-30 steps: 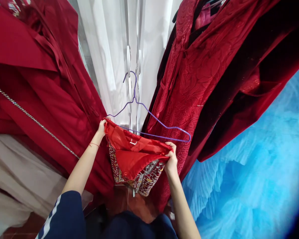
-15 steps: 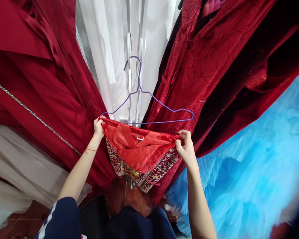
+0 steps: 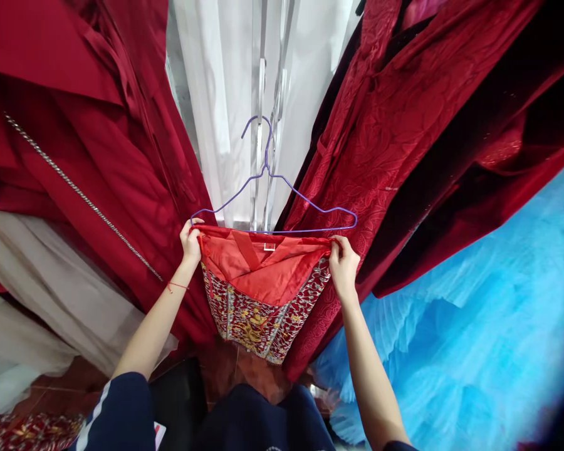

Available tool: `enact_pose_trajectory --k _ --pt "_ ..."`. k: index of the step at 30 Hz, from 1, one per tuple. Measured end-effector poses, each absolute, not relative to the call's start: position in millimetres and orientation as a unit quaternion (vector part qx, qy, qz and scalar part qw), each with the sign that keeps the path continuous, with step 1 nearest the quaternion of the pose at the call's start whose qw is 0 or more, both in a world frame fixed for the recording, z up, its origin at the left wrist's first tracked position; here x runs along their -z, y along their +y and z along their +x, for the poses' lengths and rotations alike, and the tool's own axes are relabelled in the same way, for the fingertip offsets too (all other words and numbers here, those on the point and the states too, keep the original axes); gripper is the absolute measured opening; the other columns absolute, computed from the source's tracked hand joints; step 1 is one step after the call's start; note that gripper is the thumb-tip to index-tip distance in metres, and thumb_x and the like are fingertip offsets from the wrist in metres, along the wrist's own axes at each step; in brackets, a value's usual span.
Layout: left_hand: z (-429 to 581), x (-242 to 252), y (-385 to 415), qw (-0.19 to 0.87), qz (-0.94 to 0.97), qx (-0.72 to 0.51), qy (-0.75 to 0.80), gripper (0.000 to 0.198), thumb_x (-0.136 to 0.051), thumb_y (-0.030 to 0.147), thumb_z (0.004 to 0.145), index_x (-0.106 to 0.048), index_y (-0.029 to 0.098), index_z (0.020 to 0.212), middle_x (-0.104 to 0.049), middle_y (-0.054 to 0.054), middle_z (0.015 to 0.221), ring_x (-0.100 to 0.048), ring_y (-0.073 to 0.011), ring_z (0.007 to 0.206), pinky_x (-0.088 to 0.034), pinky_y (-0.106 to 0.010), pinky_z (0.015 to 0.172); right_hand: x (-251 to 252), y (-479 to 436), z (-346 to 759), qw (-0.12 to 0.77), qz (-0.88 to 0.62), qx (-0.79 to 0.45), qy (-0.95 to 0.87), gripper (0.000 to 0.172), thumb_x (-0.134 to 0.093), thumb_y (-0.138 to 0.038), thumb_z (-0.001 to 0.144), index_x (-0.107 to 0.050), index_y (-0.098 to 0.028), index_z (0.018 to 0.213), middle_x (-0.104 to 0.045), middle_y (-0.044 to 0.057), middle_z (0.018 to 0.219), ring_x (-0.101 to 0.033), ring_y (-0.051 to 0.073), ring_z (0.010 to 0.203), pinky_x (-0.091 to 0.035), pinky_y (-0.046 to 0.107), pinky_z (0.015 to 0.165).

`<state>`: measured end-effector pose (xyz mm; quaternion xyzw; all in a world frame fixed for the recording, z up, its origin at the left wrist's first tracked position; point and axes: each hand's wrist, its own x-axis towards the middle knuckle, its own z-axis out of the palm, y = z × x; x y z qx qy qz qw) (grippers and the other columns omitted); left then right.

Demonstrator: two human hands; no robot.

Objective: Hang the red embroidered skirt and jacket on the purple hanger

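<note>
An embroidered red skirt (image 3: 254,316) with gold and silver patterning hangs stretched between my hands, its plain red lining (image 3: 277,282) and a small white label showing at the waist. My left hand (image 3: 190,243) is closed on the waistband's left end and also touches the left corner of a purple wire hanger (image 3: 266,168). At the other end, my right hand (image 3: 344,263) pinches the waistband. The hanger's lower bar runs just along the top of the skirt, and its hook points up. My fingertips are partly hidden by the cloth.
Dark red dresses hang on the left (image 3: 136,169) and right (image 3: 404,144). White cloth (image 3: 207,81) and metal poles (image 3: 262,81) stand behind the hanger. Blue tulle (image 3: 474,326) fills the right, a pale gown (image 3: 75,282) the lower left. A black seat (image 3: 181,394) is below.
The skirt now hangs flatter, showing more of its embroidered front. My right hand has moved slightly up and left, and the hanger's right end sits closer to it.
</note>
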<state>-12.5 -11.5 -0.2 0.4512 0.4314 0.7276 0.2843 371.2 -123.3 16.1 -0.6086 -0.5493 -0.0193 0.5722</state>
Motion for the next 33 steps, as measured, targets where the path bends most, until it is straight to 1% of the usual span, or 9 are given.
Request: enact_pose_trajectory --k 9,12,15,18,22,25,27,30,33 --pt "-29.7 28.3 17.8 0.290 0.462 -0.588 0.597 0.012 -0.058 0.029 0.073 -0.059 0.017 0.072 -0.064 -0.003 0.067 -0.062 -0.0171 0.069 -0.050 -0.027 0.068 -2.9 -104.3 354.1 0.563 -0.589 -0.009 -0.580 0.033 -0.042 -0.035 0.095 -0.069 -0.018 0.101 -0.074 0.010 0.089 -0.064 0.021 0.071 -0.049 0.033 0.075" --pt "-49.0 23.8 20.5 0.264 0.489 -0.528 0.642 0.009 -0.070 0.023 0.072 -0.066 0.016 0.073 -0.070 -0.007 0.077 -0.067 -0.0244 0.091 -0.051 -0.031 0.084 -0.4 -95.6 342.7 0.585 -0.572 -0.038 -0.573 0.032 -0.045 -0.037 0.094 -0.070 -0.017 0.099 -0.075 0.010 0.089 -0.064 0.021 0.070 -0.050 0.033 0.075" --pt "-64.2 19.9 16.9 0.251 0.505 -0.470 0.679 0.015 -0.074 0.024 0.079 -0.071 0.013 0.088 -0.072 -0.012 0.098 -0.064 -0.0293 0.110 -0.050 -0.038 0.095 1.2 -89.8 331.8 0.595 -0.560 -0.051 -0.574 0.031 -0.045 -0.036 0.093 -0.070 -0.017 0.099 -0.076 0.010 0.093 -0.066 0.022 0.075 -0.051 0.034 0.078" --pt "-70.2 20.4 13.2 0.265 0.509 -0.424 0.700 0.034 -0.066 0.035 0.092 -0.064 0.013 0.118 -0.065 -0.012 0.121 -0.064 -0.0251 0.110 -0.055 -0.044 0.093 2.1 -88.0 322.9 0.602 -0.546 -0.062 -0.579 0.031 -0.046 -0.036 0.092 -0.070 -0.017 0.098 -0.076 0.011 0.097 -0.069 0.023 0.083 -0.051 0.036 0.084" --pt "-70.6 20.3 12.0 0.278 0.521 -0.395 0.703 0.041 -0.063 0.040 0.095 -0.060 0.015 0.126 -0.062 -0.009 0.127 -0.063 -0.0268 0.110 -0.057 -0.045 0.092 1.3 -86.6 322.1 0.622 -0.535 -0.089 -0.565 0.029 -0.050 -0.036 0.089 -0.071 -0.017 0.095 -0.076 0.011 0.095 -0.069 0.024 0.084 -0.052 0.038 0.086" --pt "-71.2 8.9 16.4 0.268 0.532 -0.402 0.696 0.036 -0.062 0.041 0.095 -0.064 0.014 0.117 -0.067 -0.007 0.115 -0.066 -0.0224 0.099 -0.057 -0.040 0.085 -3.7 -79.3 333.0 0.640 -0.531 -0.102 -0.547 0.030 -0.052 -0.039 0.087 -0.071 -0.017 0.094 -0.076 0.011 0.095 -0.068 0.024 0.087 -0.052 0.039 0.088" --pt "-72.9 -5.6 22.0 0.253 0.539 -0.420 0.684 0.034 -0.062 0.045 0.093 -0.068 0.011 0.097 -0.069 -0.003 0.089 -0.066 -0.0197 0.084 -0.053 -0.030 0.072 -8.8 -70.6 342.8 0.654 -0.510 -0.132 -0.542 0.031 -0.055 -0.043 0.085 -0.071 -0.018 0.094 -0.075 0.010 0.100 -0.068 0.024 0.093 -0.051 0.040 0.092" --pt "-77.2 -32.2 29.9 0.229 0.549 -0.454 0.663 0.036 -0.061 0.047 0.088 -0.064 0.014 0.074 -0.058 0.002 0.058 -0.060 -0.0167 0.068 -0.040 -0.024 0.058 -14.8 -55.5 355.1 0.664 -0.485 -0.199 -0.534 0.033 -0.064 -0.048 0.078 -0.071 -0.019 0.092 -0.075 0.009 0.099 -0.067 0.025 0.095 -0.051 0.041 0.094" --pt "-81.8 -56.7 29.0 0.214 0.557 -0.477 0.646 0.033 -0.062 0.046 0.083 -0.061 0.016 0.070 -0.052 0.003 0.052 -0.054 -0.0147 0.062 -0.033 -0.023 0.056 -15.0 -44.0 362.0 0.661 -0.483 -0.223 -0.529 0.037 -0.069 -0.053 0.072 -0.069 -0.020 0.087 -0.074 0.007 0.091 -0.067 0.024 0.090 -0.052 0.041 0.089"
